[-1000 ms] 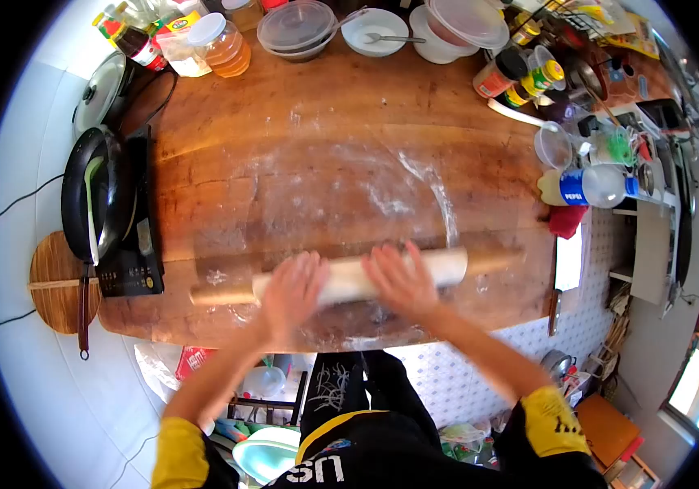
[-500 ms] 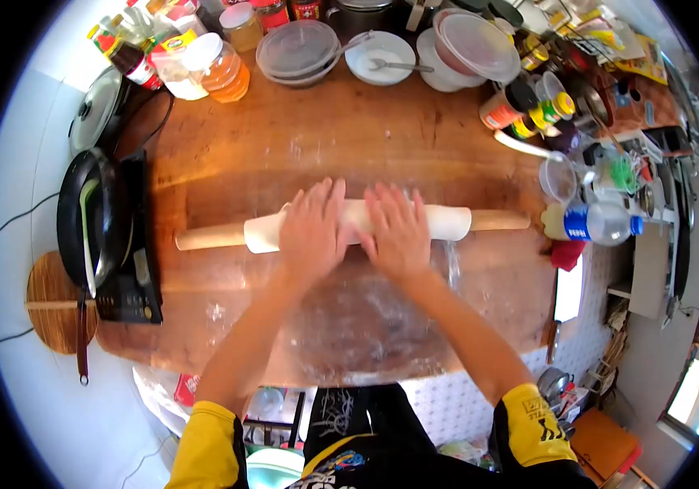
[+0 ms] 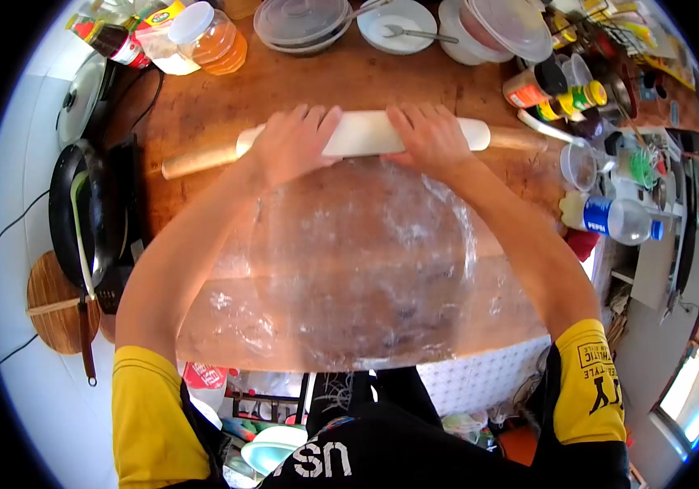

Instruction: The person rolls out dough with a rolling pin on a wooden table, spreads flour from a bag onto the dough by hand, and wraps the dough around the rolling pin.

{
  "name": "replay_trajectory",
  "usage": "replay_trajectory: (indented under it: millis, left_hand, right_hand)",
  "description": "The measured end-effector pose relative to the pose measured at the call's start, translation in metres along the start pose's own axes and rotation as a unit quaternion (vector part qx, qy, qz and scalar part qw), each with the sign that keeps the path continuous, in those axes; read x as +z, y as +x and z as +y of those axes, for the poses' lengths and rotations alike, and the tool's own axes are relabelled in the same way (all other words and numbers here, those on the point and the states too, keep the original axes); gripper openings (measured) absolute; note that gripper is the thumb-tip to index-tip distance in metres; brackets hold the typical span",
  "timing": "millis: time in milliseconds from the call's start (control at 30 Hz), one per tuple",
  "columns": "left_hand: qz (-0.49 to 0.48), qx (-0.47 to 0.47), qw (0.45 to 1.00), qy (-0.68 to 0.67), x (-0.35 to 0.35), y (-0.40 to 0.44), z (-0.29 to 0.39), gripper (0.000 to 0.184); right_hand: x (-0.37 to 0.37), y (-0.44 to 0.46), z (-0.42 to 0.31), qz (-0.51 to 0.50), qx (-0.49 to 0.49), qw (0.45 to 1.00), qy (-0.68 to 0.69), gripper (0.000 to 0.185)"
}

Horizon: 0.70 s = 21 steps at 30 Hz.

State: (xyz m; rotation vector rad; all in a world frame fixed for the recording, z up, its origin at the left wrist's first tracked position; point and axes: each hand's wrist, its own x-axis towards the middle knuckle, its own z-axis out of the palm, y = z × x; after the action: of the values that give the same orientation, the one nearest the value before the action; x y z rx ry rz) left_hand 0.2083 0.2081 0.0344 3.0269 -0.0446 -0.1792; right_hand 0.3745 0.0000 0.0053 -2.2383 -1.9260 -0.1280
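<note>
A long wooden rolling pin (image 3: 199,161) lies crosswise toward the far part of the table, with a sheet of white dough (image 3: 362,133) wound around its middle. Both wooden ends stick out past the dough. My left hand (image 3: 294,145) curls over the roll left of centre, fingers bent across its top. Right of centre, my right hand (image 3: 433,134) grips the same roll. A short stretch of dough shows between the hands. Their palms hide part of the near side.
Flour streaks the wooden table (image 3: 358,236). Behind the roll stand a lidded bowl (image 3: 302,24), a white plate (image 3: 386,37) with a fork and a honey-coloured jar (image 3: 211,49). A frying pan (image 3: 81,212) is at left; bottles and a Pepsi bottle (image 3: 614,218) are at right.
Both hands have moved forward with the dough-wrapped pin, away from my body, and spread slightly apart. My fingers, stretched flat over the roll before, now curl around it.
</note>
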Motion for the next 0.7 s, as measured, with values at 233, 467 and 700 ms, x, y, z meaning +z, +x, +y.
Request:
replay_trajectory:
  millis: [233, 467, 700]
  left_hand:
    - [0.139, 0.003, 0.990, -0.036, 0.054, -0.257, 0.171, 0.045]
    - [0.179, -0.146, 0.964, -0.130, 0.060, -0.223, 0.134, 0.060]
    - [0.189, -0.177, 0.964, -0.057, 0.067, -0.192, 0.099, 0.065]
  right_hand:
    - [-0.029, -0.199, -0.227, -0.002, -0.006, 0.997, 0.074, 0.049]
    - [-0.007, -0.130, -0.228, -0.056, 0.119, 0.991, -0.012, 0.083]
    - [0.004, -0.070, -0.200, 0.066, 0.130, 0.985, 0.092, 0.068]
